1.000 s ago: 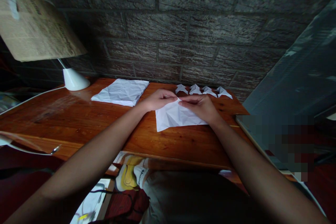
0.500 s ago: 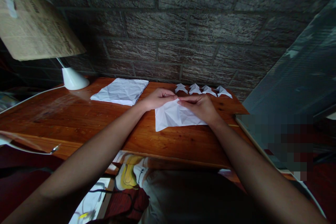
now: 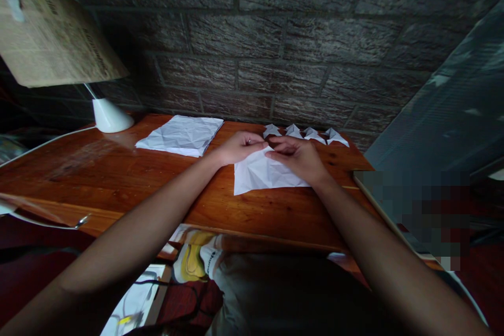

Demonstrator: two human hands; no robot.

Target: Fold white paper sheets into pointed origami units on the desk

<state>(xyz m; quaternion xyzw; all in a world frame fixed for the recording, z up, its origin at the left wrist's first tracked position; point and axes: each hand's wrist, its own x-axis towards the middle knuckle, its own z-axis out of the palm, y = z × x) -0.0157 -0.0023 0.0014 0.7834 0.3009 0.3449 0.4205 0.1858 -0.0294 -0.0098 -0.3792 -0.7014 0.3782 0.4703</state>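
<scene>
A creased sheet of white paper [image 3: 262,173] lies on the wooden desk in front of me, its far edge raised between my hands. My left hand [image 3: 242,148] pinches that edge between thumb and fingers. Just to the right, my right hand [image 3: 297,155] grips the same sheet, thumb below and fingers curled over it. The fingertips of both hands are close together at the top of the paper. Behind them stands a row of several small folded paper pieces [image 3: 292,132]. A stack of creased white sheets [image 3: 181,135] rests to the left.
A lamp with a paper-covered shade [image 3: 55,31] and white base [image 3: 112,115] stands at the desk's left. The desk [image 3: 98,168] backs onto a dark brick wall [image 3: 236,37]. A grey panel [image 3: 441,94] leans at right. A white cable [image 3: 43,223] with a metal plug lies along the front edge.
The fingertips of my right hand have lifted and drawn slightly apart from my left fingertips. The paper has stayed nearly in place.
</scene>
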